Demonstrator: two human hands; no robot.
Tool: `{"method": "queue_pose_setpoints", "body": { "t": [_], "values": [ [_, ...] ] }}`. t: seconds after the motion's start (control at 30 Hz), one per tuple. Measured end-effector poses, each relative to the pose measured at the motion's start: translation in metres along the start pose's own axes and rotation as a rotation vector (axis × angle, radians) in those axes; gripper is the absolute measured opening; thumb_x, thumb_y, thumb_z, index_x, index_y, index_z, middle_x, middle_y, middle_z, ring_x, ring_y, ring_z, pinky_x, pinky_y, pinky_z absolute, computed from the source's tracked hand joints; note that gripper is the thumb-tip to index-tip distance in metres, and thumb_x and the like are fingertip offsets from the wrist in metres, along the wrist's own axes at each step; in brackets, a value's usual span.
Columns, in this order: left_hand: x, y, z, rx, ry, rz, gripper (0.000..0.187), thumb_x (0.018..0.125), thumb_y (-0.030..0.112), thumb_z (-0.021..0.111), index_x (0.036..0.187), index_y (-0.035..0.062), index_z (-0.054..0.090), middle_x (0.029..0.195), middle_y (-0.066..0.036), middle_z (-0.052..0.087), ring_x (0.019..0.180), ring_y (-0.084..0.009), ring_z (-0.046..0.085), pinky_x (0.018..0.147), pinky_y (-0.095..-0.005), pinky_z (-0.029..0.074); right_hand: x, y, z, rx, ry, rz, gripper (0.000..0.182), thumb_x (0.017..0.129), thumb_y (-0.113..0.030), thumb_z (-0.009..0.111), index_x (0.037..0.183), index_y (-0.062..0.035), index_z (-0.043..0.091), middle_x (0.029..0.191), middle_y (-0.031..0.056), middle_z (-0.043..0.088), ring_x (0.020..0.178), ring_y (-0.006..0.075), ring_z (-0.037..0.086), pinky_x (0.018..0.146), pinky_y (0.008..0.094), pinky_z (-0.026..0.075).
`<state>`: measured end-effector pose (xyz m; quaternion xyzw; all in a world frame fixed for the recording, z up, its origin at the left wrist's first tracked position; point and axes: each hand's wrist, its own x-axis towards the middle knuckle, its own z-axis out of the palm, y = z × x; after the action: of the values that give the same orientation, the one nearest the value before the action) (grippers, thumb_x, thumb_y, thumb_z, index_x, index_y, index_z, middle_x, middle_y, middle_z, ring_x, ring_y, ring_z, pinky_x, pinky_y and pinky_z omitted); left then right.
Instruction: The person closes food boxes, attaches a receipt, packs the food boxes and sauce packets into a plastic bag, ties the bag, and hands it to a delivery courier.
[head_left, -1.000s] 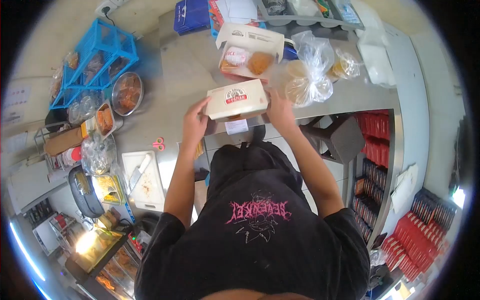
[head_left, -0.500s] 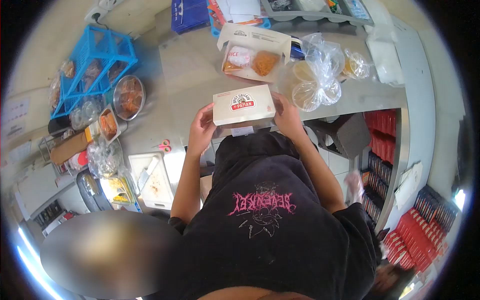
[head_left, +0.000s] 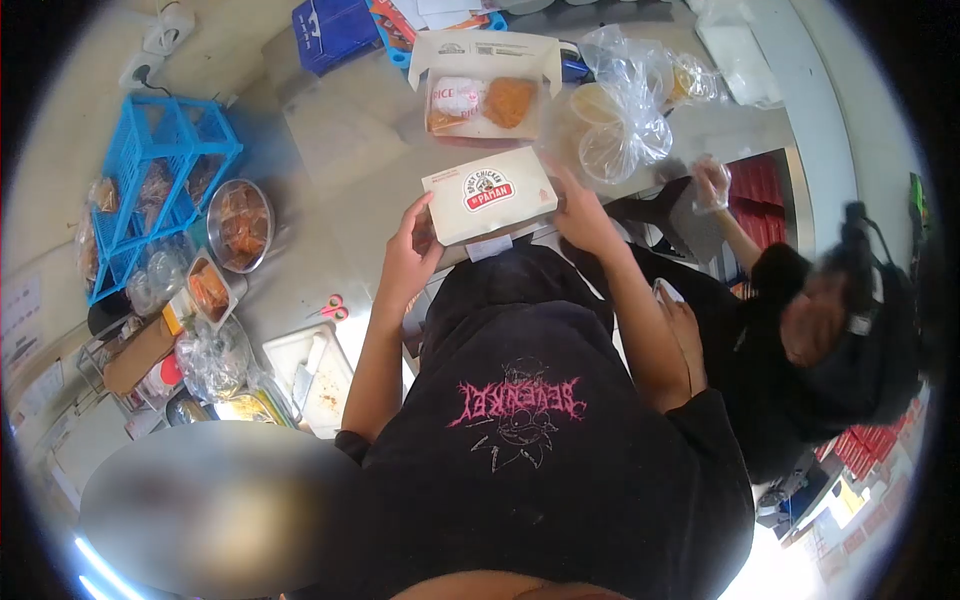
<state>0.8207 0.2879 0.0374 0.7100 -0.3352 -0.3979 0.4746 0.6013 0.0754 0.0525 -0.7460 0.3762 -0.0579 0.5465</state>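
A closed cardboard meal box (head_left: 487, 197), cream with a "Spicy Chicken" logo on its lid, is held level between both hands at the near edge of the metal counter. My left hand (head_left: 412, 248) grips its left end. My right hand (head_left: 582, 215) has hold of the right end. Just beyond it stands an open meal box (head_left: 487, 135) with its lid folded back. Inside that box are a paper-wrapped rice portion (head_left: 456, 97) and a piece of fried chicken (head_left: 509, 102). A small white paper (head_left: 489, 248) shows below the held box.
Tied plastic bags (head_left: 625, 135) with yellowish contents sit right of the open box. At left are a blue basket (head_left: 165, 150), a bowl of food (head_left: 241, 226), scissors (head_left: 331, 308) and a cutting board (head_left: 330, 395) with a knife. Close on my right, another person's gloved hand (head_left: 712, 185) reaches toward the counter.
Another person in black has come in on the right, a gloved hand raised near the counter. The view has shifted and the held box is slightly tilted; both my hands stay on it.
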Motion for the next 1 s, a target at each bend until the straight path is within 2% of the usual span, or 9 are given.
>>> {"method": "queue_pose_setpoints", "body": {
  "t": [0.1, 0.23, 0.33, 0.4, 0.47, 0.67, 0.77, 0.83, 1.0],
  "values": [
    [0.004, -0.024, -0.008, -0.046, -0.047, 0.004, 0.066, 0.093, -0.003, 0.062, 0.154, 0.0135, 0.045, 0.125, -0.013, 0.069, 0.110, -0.0198, 0.069, 0.096, -0.0355, 0.055, -0.004, 0.007, -0.005, 0.033, -0.107, -0.040, 0.092, 0.083, 0.008, 0.065, 0.164, -0.0119, 0.025, 0.139, 0.0200, 0.063, 0.126, 0.0306, 0.063, 0.106, 0.0390, 0.052],
    [0.007, -0.022, -0.008, -0.078, -0.039, 0.078, 0.062, 0.095, -0.002, 0.061, 0.154, 0.0117, 0.045, 0.124, -0.013, 0.070, 0.109, -0.0196, 0.069, 0.095, -0.0344, 0.055, -0.010, 0.016, 0.004, 0.152, -0.109, -0.051, 0.093, 0.085, 0.004, 0.066, 0.165, -0.0151, 0.023, 0.156, 0.0153, 0.046, 0.139, 0.0265, 0.053, 0.113, 0.0407, 0.047],
    [0.010, -0.016, -0.010, -0.010, -0.064, 0.134, 0.058, 0.099, 0.002, 0.061, 0.154, 0.0110, 0.044, 0.122, -0.012, 0.070, 0.105, -0.0171, 0.068, 0.093, -0.0323, 0.054, -0.013, 0.028, 0.011, 0.200, -0.042, -0.049, 0.089, 0.088, 0.001, 0.066, 0.165, -0.0139, 0.024, 0.153, 0.0161, 0.050, 0.137, 0.0261, 0.054, 0.112, 0.0402, 0.047],
    [0.009, -0.009, -0.009, -0.249, -0.082, -0.030, 0.055, 0.103, 0.006, 0.059, 0.155, 0.0118, 0.042, 0.118, -0.011, 0.070, 0.101, -0.0144, 0.067, 0.091, -0.0310, 0.054, -0.013, 0.035, 0.015, 0.218, -0.019, -0.024, 0.083, 0.090, 0.000, 0.065, 0.163, -0.0065, 0.027, 0.150, 0.0137, 0.049, 0.133, 0.0202, 0.052, 0.104, 0.0356, 0.049],
    [0.014, -0.017, -0.009, -0.209, -0.092, 0.000, 0.055, 0.104, 0.008, 0.058, 0.155, 0.0127, 0.040, 0.113, -0.009, 0.069, 0.098, -0.0128, 0.065, 0.087, -0.0305, 0.053, -0.010, 0.036, 0.019, 0.316, 0.009, -0.080, 0.082, 0.092, 0.000, 0.063, 0.165, -0.0153, 0.027, 0.147, 0.0154, 0.055, 0.133, 0.0255, 0.056, 0.108, 0.0399, 0.050],
    [0.015, -0.017, -0.008, -0.234, -0.105, -0.041, 0.057, 0.104, 0.009, 0.058, 0.157, 0.0137, 0.037, 0.107, -0.007, 0.068, 0.092, -0.0116, 0.063, 0.085, -0.0283, 0.052, -0.012, 0.028, 0.012, 0.308, -0.022, -0.055, 0.083, 0.092, -0.004, 0.065, 0.165, -0.0153, 0.027, 0.144, 0.0138, 0.057, 0.128, 0.0239, 0.058, 0.107, 0.0413, 0.051],
    [0.015, -0.019, -0.012, -0.201, -0.140, -0.048, 0.058, 0.103, 0.012, 0.059, 0.157, 0.0140, 0.036, 0.108, -0.008, 0.069, 0.096, -0.0144, 0.065, 0.089, -0.0303, 0.052, -0.012, 0.029, 0.012, 0.283, -0.025, -0.066, 0.085, 0.091, -0.011, 0.070, 0.165, -0.0156, 0.028, 0.140, 0.0150, 0.059, 0.128, 0.0255, 0.058, 0.107, 0.0417, 0.052],
    [0.014, -0.020, -0.014, -0.155, -0.156, 0.084, 0.061, 0.102, 0.019, 0.065, 0.156, 0.0138, 0.037, 0.115, -0.010, 0.069, 0.102, -0.0180, 0.066, 0.093, -0.0332, 0.053, -0.015, 0.027, 0.012, 0.282, -0.016, -0.097, 0.086, 0.091, -0.016, 0.074, 0.164, -0.0158, 0.028, 0.139, 0.0158, 0.061, 0.127, 0.0267, 0.059, 0.107, 0.0420, 0.052],
    [0.014, -0.023, -0.007, 0.002, -0.068, 0.065, 0.068, 0.094, 0.026, 0.077, 0.151, 0.0117, 0.044, 0.128, -0.016, 0.065, 0.114, -0.0246, 0.066, 0.098, -0.0361, 0.052, -0.008, 0.018, 0.004, 0.175, -0.009, 0.046, 0.087, 0.086, -0.035, 0.085, 0.157, -0.0139, 0.040, 0.139, 0.0174, 0.061, 0.128, 0.0293, 0.061, 0.108, 0.0425, 0.049]
  ]
}}
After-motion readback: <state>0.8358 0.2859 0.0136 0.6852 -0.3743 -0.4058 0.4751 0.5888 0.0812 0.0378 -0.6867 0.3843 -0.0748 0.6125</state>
